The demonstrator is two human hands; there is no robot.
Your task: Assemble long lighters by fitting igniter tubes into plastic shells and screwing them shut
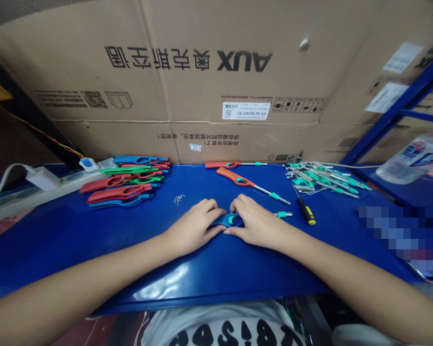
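Observation:
Between my two hands, low over the blue table, lies a blue gas lighter [222,221] with a teal trigger; its metal tube with a teal piece sticks out beyond my right wrist. My left hand [198,223] grips the handle end between thumb and fingers. Closer to the tube, my right hand [254,218] closes on the front of the body. Just behind them rests an orange lighter [234,178] with its tube attached, and a red lighter [222,165] lies farther back. A few tiny screws [178,199] are scattered left of my left hand.
Red, green and blue lighter handles [119,187] are piled at the left, beside a white power strip [70,185]. Several metal tubes with teal parts [323,178] form a heap at the right. A screwdriver [306,209] lies near it. A large cardboard sheet [187,96] stands behind.

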